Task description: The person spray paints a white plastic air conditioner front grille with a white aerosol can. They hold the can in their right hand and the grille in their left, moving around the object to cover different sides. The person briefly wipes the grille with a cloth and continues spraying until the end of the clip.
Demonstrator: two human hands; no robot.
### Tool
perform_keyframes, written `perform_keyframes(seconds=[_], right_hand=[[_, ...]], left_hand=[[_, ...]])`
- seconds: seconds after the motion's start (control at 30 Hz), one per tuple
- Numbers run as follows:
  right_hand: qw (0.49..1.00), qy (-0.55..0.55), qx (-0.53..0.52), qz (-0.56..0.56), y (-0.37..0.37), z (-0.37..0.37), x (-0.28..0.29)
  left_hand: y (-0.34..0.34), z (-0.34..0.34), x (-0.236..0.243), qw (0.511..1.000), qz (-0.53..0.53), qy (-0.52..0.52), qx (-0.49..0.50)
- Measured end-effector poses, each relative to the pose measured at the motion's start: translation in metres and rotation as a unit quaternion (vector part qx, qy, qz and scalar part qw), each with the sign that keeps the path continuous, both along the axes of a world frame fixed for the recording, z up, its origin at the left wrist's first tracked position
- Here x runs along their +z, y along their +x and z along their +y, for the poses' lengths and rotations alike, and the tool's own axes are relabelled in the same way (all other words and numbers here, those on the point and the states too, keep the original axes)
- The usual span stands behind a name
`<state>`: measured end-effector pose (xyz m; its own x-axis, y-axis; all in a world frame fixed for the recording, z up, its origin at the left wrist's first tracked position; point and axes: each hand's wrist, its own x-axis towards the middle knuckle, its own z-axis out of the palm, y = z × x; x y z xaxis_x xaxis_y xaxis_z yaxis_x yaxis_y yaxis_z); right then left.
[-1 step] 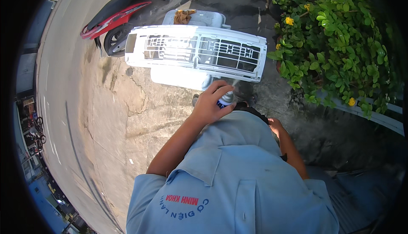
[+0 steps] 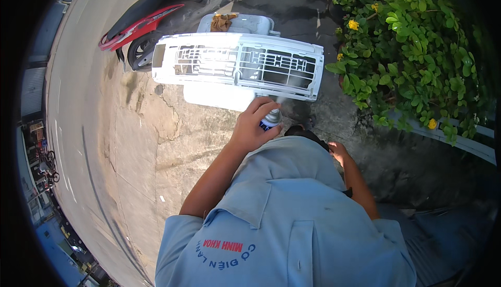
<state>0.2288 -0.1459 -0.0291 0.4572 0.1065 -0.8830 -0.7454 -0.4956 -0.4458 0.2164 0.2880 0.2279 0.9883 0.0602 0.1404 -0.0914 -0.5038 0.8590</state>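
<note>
My left hand (image 2: 251,127) is closed around a spray can (image 2: 270,120) with a silver top and a blue-and-white body. A finger lies over its nozzle, and a faint mist (image 2: 282,99) shows just beyond it. Close in front lies a long white plastic air conditioner casing (image 2: 239,82) with slatted, open grids. It rests across a pale, rounded support (image 2: 219,96). A crumpled brown cloth (image 2: 222,23) sits on the support's far part. My right hand (image 2: 338,152) is at my right hip, beside the dark waistband; its fingers are mostly hidden.
A red and black motorbike (image 2: 141,26) stands at the far left, by the road (image 2: 78,130). Leafy bushes with yellow flowers (image 2: 407,52) fill the right side, with a white rail (image 2: 454,148) below them. Stained concrete (image 2: 141,146) lies underfoot.
My left hand has shifted slightly to the left with the spray can. The casing also appears a little further left in view. My right hand stays at my hip.
</note>
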Motion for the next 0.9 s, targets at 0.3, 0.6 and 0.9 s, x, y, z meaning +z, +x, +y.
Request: perform_keyframes(seconds=[0.3, 0.6, 0.9], right_hand=[[0.999, -0.038, 0.032, -0.004, 0.076, -0.098, -0.022], [0.983, -0.145, 0.080, 0.075, 0.119, -0.165, -0.006], [0.993, -0.087, 0.076, 0.010, 0.161, -0.131, 0.012]], left_hand=[[0.026, 0.030, 0.011, 0.937, -0.049, 0.097, 0.332], [0.072, -0.132, 0.007, 0.999, 0.008, 0.034, 0.012], [0.088, -0.094, -0.007, 0.983, -0.012, 0.097, 0.155]])
